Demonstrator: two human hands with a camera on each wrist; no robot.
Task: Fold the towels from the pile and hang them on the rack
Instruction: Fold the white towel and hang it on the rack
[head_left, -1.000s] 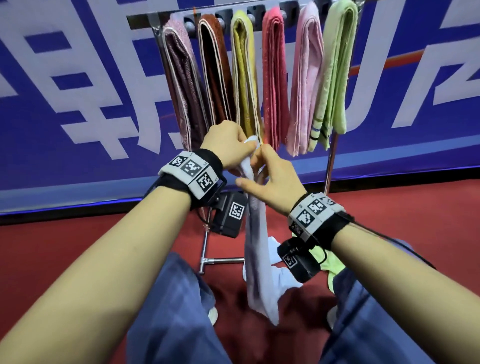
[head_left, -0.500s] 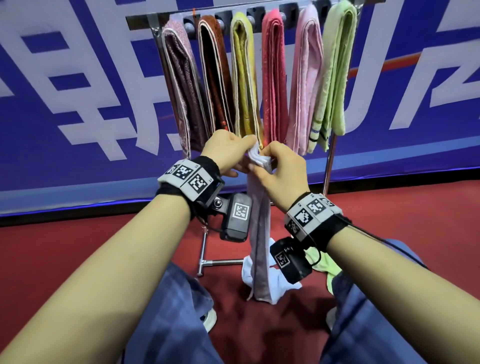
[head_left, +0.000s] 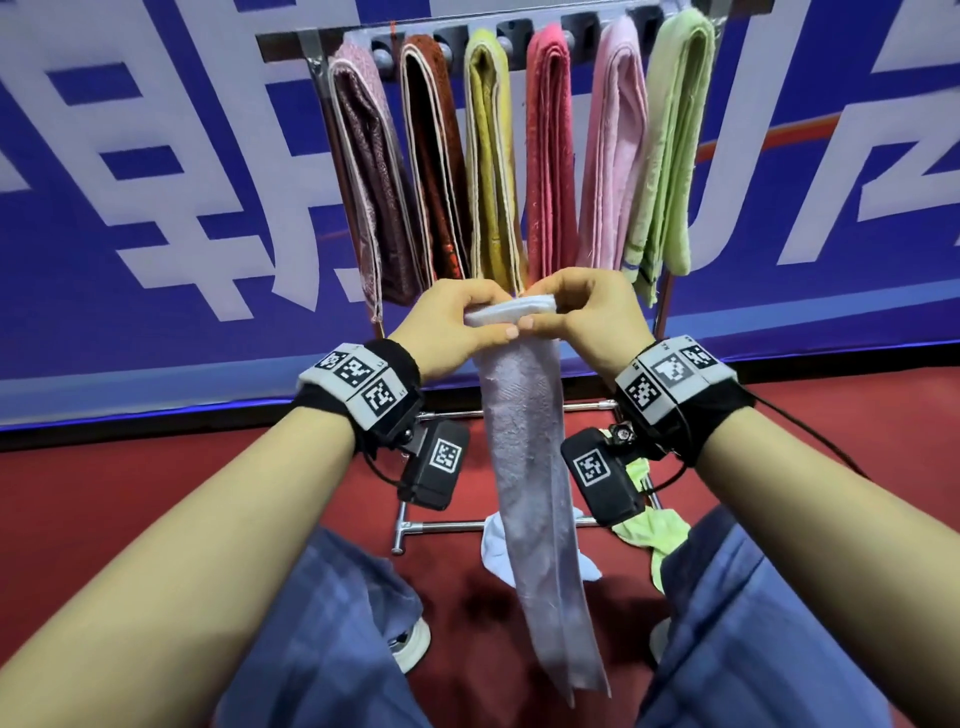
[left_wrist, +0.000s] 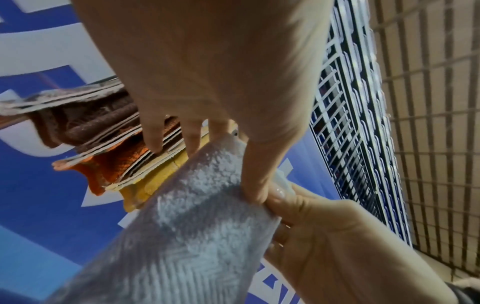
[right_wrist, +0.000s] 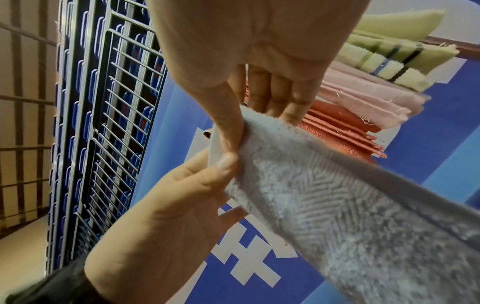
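Six folded towels (head_left: 550, 156) hang on metal rack (head_left: 291, 39); left hand (head_left: 457, 327) and right hand (head_left: 592, 312) pinch folded pale lilac terry towel (head_left: 530, 467); floor pile (head_left: 649, 535) remains.

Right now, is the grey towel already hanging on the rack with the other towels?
No, the grey towel hangs from both hands, left hand and right hand, in front of the rack.
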